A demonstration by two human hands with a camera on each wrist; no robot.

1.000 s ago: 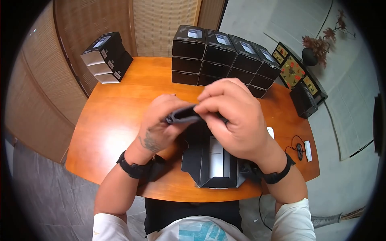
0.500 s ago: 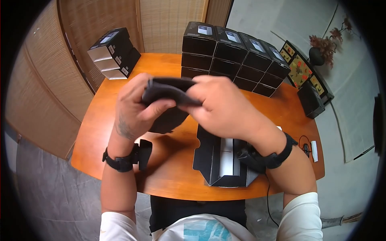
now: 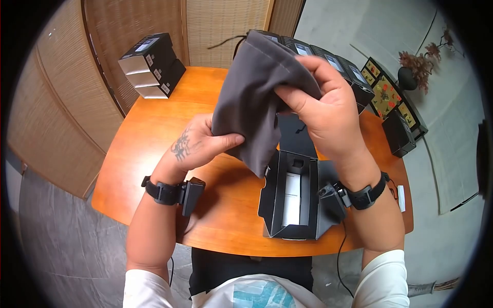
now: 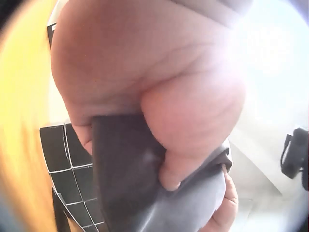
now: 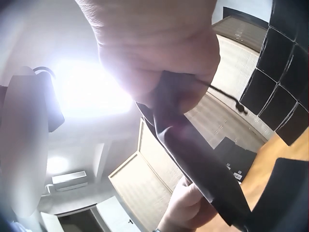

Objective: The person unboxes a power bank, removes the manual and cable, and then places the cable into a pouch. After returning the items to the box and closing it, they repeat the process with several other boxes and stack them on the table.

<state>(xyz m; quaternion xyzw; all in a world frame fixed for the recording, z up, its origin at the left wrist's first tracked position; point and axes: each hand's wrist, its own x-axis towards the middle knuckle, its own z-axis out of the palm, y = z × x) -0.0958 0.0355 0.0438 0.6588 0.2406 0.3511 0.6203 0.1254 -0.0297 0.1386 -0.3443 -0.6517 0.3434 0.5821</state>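
Observation:
A dark grey cloth pouch (image 3: 246, 97) with a thin cord at its top corner is held up above the table. My left hand (image 3: 197, 143) grips its lower left side, the thumb lying across the front; the left wrist view shows the same thumb pressing the cloth (image 4: 125, 164). Near the pouch's upper right edge, my right hand (image 3: 331, 108) pinches the fabric between thumb and fingers. In the right wrist view the pouch (image 5: 193, 154) hangs from that hand, its cord sticking out to the side. Whether anything is inside cannot be seen.
An open black box (image 3: 275, 195) with a white piece inside stands at the table's front. Stacked black boxes (image 3: 364, 92) are at the back, more boxes (image 3: 149, 69) at back left, and one box (image 3: 398, 131) at right. A white item (image 3: 401, 198) lies near the right edge.
The pouch has gone from folded between both hands to spread out and raised, with its cord showing. My right hand has moved up and right; my left hand sits lower on the cloth.

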